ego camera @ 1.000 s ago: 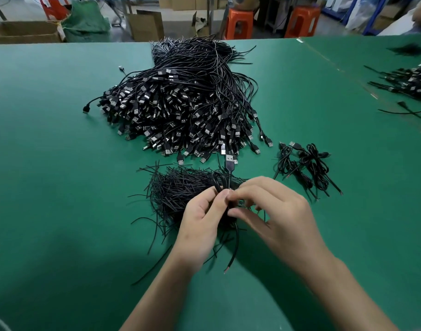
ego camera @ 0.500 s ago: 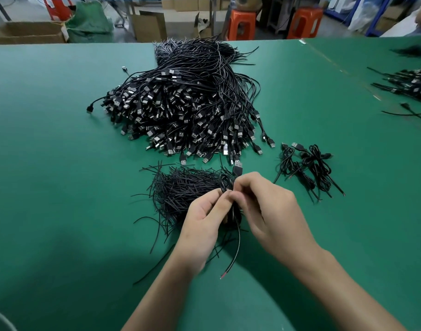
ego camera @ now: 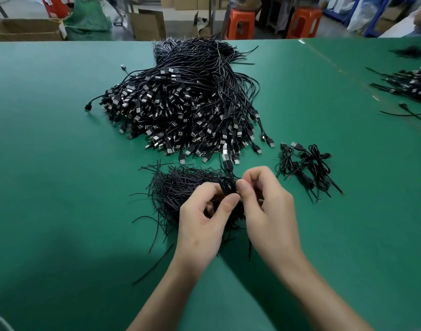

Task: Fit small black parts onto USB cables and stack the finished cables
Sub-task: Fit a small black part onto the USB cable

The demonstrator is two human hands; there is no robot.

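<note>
I pinch a coiled USB cable (ego camera: 228,186) between my left hand (ego camera: 202,218) and right hand (ego camera: 268,211), both closed on it mid-frame so the loops stay put (its plug pokes up). Thin black ties (ego camera: 178,187) lie just beneath, within reach; finished cables (ego camera: 307,168) rest right of centre, the unworked heap (ego camera: 180,103) above

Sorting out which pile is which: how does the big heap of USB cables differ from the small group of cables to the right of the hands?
The big heap holds hundreds of cables lying mostly straight, plugs fanned toward the person; the small group holds only a few. Those few are coiled into loops, each lying separate rather than piled deep. Both are black cables with USB plugs on the green table.
</note>
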